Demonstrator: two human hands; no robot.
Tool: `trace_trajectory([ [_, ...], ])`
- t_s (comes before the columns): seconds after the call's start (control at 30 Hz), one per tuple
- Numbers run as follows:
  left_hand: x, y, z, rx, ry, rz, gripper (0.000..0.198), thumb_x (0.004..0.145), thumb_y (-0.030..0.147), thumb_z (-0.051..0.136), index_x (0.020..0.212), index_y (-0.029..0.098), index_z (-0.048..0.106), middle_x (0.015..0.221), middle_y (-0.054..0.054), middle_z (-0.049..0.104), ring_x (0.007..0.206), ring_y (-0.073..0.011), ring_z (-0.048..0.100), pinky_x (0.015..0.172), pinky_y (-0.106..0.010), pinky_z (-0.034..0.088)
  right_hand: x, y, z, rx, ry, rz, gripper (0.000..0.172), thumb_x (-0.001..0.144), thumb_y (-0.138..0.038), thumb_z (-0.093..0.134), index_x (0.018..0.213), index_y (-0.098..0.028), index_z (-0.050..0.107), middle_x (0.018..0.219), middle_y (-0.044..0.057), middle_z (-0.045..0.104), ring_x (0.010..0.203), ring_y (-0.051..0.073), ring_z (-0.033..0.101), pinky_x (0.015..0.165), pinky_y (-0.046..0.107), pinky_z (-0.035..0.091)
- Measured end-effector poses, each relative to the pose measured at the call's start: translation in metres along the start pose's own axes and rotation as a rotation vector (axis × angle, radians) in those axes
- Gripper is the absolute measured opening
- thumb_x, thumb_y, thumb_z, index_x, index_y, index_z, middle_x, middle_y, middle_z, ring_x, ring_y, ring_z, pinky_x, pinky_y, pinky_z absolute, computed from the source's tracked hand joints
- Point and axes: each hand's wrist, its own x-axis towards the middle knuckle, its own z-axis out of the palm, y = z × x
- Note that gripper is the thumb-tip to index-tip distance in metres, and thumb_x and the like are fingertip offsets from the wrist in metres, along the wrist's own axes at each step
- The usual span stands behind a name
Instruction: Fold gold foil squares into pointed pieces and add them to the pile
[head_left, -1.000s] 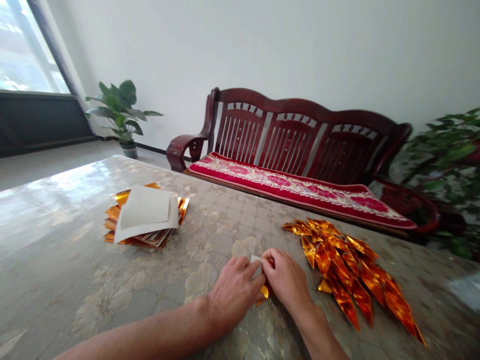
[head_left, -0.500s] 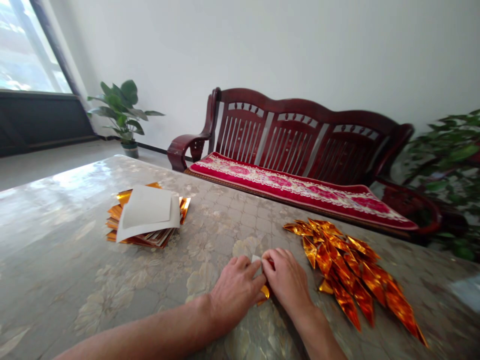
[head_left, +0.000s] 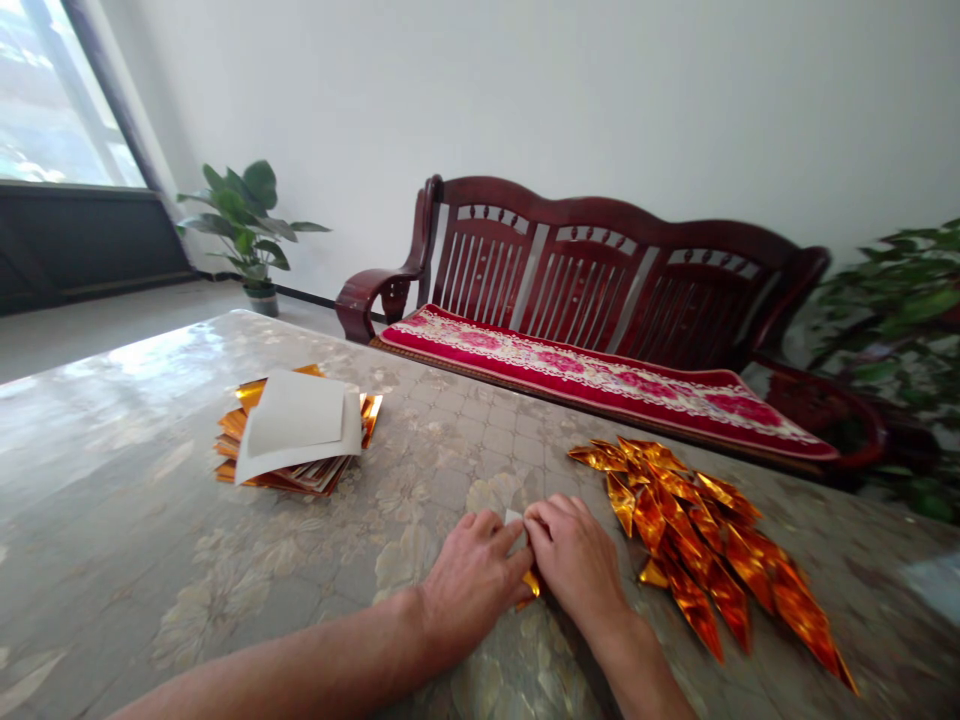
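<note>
My left hand (head_left: 476,565) and my right hand (head_left: 576,560) meet low in the middle, over one small piece of gold foil paper (head_left: 532,583) on the table. A white corner of it pokes out between the fingertips, and most of the piece is hidden. The left fingers are curled down on it; the right thumb and fingers pinch its far end. To the right lies a heap of folded orange-gold foil shapes (head_left: 694,530) with pointed ends. A stack of foil sheets (head_left: 236,440), topped by white-backed paper (head_left: 296,415), sits to the left.
The table (head_left: 352,560) has a glossy floral-patterned cover. Behind it stands a dark red wooden bench (head_left: 592,235) with a red floral cushion (head_left: 547,355). Potted plants (head_left: 251,215) are at both sides. Something pale and translucent (head_left: 934,585) lies at the right edge.
Both hands stay nearly in place on the foil paper, with only slight finger movement. The heap and the stack lie as before; the view has shifted very slightly.
</note>
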Motion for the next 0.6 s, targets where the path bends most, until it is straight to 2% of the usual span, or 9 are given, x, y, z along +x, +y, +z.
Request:
trace_trajectory([
  [0.13,0.000,0.000,0.000,0.009,-0.006,0.000,0.022,0.092,0.042,0.061,0.102,0.023,0.063,0.110,-0.003,0.064,0.096,-0.0237,0.054,0.078,-0.036,0.047,-0.001,0.001,-0.001,0.035,-0.010,0.017,0.021,0.088,-0.014,0.052,0.083,-0.025,0.069,0.087,0.001,0.066,0.092,0.019,0.055,0.076,0.028,0.036],
  [0.33,-0.001,-0.001,0.000,-0.005,-0.014,-0.002,0.021,0.091,0.042,0.063,0.102,0.024,0.064,0.111,-0.002,0.065,0.096,-0.0235,0.055,0.077,-0.035,0.046,-0.004,0.000,-0.004,0.048,-0.036,0.024,0.035,0.076,-0.002,0.050,0.089,-0.025,0.072,0.090,0.002,0.067,0.094,0.019,0.055,0.082,0.027,0.038],
  [0.6,0.001,-0.001,-0.001,-0.002,-0.020,0.001,0.024,0.091,0.043,0.063,0.106,0.025,0.063,0.112,-0.002,0.064,0.096,-0.0227,0.055,0.078,-0.035,0.047,-0.011,0.002,-0.005,0.060,-0.052,-0.004,0.035,0.083,-0.007,0.049,0.097,-0.026,0.074,0.090,0.003,0.068,0.094,0.019,0.055,0.084,0.027,0.039],
])
